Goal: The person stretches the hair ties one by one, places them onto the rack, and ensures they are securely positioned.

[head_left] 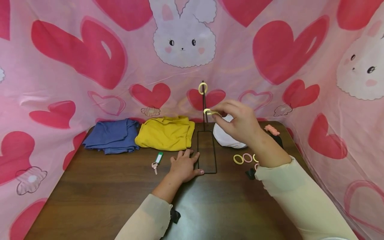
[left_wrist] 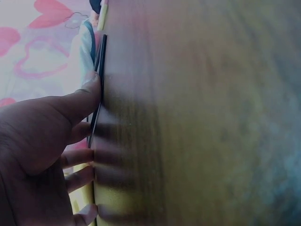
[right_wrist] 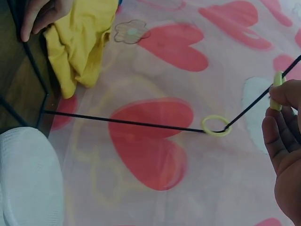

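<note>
Right hand: your right hand (head_left: 240, 125) is raised above the worktop (head_left: 105, 196), its fingers (right_wrist: 277, 136) pinching a yellow hair ring (head_left: 207, 112) just beside the upright rod of the black wire stand (head_left: 207, 151).
Left hand: your left hand (head_left: 184, 166) lies flat on the worktop, fingers (left_wrist: 80, 160) straight and slightly spread, the thumb pressing on the near edge of the stand's rectangular base frame.
Wire stand: it sits mid-worktop, base flat, rod rising at the far end of the base.
Hung ring: a second yellow ring (head_left: 202, 88) hangs at the top of the stand's rod, above the one you pinch.
Loose rings: a yellow ring (head_left: 238, 159) and a pink ring (head_left: 247, 157) lie on the worktop right of the stand's base, partly behind your right wrist.
White cap: a white mesh cap (head_left: 225, 136) sits just right of the stand, under your raised hand.
Cloths: a yellow cloth (head_left: 165, 133) lies just left of the stand, a blue cloth (head_left: 112, 136) further left.
Key: a key with a green tag (head_left: 157, 160) rests left of the stand, near your left hand.
</note>
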The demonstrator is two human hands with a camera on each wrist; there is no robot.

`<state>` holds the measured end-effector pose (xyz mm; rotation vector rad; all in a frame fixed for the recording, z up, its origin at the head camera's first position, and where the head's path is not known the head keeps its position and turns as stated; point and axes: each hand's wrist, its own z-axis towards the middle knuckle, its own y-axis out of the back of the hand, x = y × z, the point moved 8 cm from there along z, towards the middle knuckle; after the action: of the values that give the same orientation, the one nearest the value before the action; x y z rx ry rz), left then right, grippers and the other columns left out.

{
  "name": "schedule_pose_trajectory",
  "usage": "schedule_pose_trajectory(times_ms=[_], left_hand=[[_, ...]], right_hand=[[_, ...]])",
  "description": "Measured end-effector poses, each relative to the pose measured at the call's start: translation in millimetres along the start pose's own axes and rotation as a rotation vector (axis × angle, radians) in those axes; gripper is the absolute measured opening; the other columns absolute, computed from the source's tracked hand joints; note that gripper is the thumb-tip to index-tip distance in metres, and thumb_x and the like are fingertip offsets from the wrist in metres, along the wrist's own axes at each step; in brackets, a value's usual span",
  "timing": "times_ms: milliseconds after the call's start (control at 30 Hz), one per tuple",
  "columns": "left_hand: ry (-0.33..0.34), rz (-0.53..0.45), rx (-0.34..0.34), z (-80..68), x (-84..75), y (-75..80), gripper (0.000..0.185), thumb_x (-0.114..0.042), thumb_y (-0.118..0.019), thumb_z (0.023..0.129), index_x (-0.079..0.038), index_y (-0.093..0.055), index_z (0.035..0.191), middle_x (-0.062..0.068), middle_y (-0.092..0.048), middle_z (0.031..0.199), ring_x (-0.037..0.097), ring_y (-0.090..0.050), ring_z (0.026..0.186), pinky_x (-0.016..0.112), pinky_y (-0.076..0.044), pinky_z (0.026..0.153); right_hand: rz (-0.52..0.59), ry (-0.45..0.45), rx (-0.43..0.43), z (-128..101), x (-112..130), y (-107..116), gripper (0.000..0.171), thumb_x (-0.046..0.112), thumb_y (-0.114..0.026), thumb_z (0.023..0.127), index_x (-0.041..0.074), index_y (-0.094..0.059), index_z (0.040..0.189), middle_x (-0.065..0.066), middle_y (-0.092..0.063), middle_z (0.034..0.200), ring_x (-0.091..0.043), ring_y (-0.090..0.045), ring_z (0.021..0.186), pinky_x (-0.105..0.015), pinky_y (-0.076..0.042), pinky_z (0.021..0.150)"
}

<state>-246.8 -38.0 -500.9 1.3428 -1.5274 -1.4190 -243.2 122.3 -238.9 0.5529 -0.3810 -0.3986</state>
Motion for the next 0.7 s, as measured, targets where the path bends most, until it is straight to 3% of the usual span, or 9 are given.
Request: schedule_pose_trajectory(times_ms=[200, 700], left_hand=[[0.002, 0.001, 0.002, -1.7, 0.6, 0.4, 0.084, -0.073, -0.063, 0.089, -0.035, -0.041, 0.16, 0.004, -0.035, 0.163, 0.032, -0.034, 0.141, 0.064, -0.034, 0.101], [-0.015, 0.01, -0.007, -2.1, -2.5, 2.1, 0.083, -0.072, -0.063, 0.09, -0.034, -0.042, 0.16, 0.005, -0.036, 0.162, 0.033, -0.035, 0.139, 0.062, -0.036, 0.098]], right_hand=[[-0.009, -0.066, -0.049, 6.4, -22.4, -12.9, 0.013, 0.005, -0.079, 0.088, 0.005, -0.078, 0.102, -0.005, -0.074, 0.096, -0.016, -0.066, 0.077, -0.035, -0.057, 0.072], [-0.028, -0.342, -0.194, 27.4, -74.0, -39.7, 0.016, 0.009, -0.074, 0.09, 0.002, -0.078, 0.104, -0.013, -0.07, 0.096, -0.023, -0.07, 0.075, -0.04, -0.059, 0.073]])
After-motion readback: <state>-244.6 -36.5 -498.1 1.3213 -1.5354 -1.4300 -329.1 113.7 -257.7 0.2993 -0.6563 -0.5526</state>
